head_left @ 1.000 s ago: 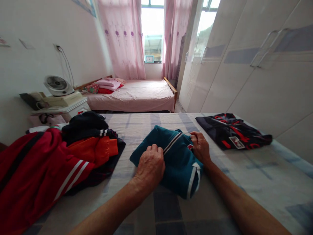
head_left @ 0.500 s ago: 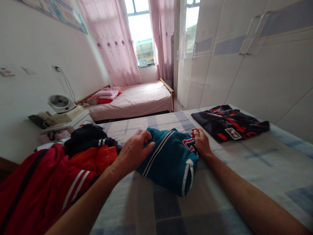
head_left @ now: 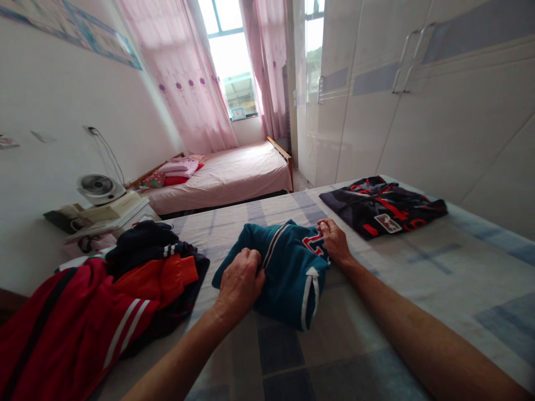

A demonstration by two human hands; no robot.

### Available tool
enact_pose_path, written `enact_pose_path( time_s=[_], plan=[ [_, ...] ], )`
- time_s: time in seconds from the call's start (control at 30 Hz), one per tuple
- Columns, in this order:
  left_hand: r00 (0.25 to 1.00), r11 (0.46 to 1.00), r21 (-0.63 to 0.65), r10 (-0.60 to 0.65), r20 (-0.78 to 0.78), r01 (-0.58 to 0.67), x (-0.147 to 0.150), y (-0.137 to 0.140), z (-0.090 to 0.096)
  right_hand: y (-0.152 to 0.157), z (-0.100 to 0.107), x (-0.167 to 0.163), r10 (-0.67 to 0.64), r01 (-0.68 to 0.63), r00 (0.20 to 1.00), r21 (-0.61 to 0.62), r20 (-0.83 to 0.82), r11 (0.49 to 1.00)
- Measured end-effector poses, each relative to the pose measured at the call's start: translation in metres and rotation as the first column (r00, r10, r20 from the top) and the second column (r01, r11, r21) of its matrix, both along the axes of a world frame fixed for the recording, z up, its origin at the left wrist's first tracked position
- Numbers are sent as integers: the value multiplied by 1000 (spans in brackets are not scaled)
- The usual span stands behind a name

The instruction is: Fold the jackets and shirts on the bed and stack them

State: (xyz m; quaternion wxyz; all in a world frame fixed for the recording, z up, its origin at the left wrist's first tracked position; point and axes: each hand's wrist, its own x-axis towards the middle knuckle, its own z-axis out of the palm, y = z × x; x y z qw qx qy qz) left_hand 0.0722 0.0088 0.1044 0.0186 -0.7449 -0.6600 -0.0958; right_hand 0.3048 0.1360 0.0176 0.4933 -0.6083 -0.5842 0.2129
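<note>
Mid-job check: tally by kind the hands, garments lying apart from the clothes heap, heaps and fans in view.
Hands: 2 (left hand, right hand)
Separate garments: 2 (teal garment, black-and-red garment)
Heaps: 1 (clothes heap; overlapping pieces, not counted singly)
Fans: 1 (fan)
Total: 6

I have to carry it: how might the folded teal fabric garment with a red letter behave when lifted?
The teal garment is likely floppy: its white-trimmed opening gapes loosely. It may unfold, as no tie shows. Rolling seems unlikely, since it lies low and broad on the blue-checked white sheet.
</note>
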Motion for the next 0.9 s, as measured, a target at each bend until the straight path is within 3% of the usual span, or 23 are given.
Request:
enact_pose_path(
  time_s=[0.23, 0.47, 0.57, 0.7, 0.9],
  plan=[
    [991, 991, -112, -83, -103, 71, 1, 2, 2, -3, 2, -1, 19, -18, 999, -7, 34, 1000],
    [974, 999, -27, -24, -227, 18, 14, -4, -4, -5, 5, -1, 25, -23, 997, -30, 68, 999],
    [982, 996, -84, 3, -190, -20, 14, -6, -1, -5, 6, -2, 27, -24, 997, -38, 78, 999],
    [995, 989, -142, -61, -80, 49, 5, -2, 4, -6, 5, -2, 40, -37, 995, -41, 92, 999],
    [983, 992, -114, -74, -169, 55, 9, 1, -4, -6, 5, -2, 51, -46, 993, -48, 111, 998]
  ],
)
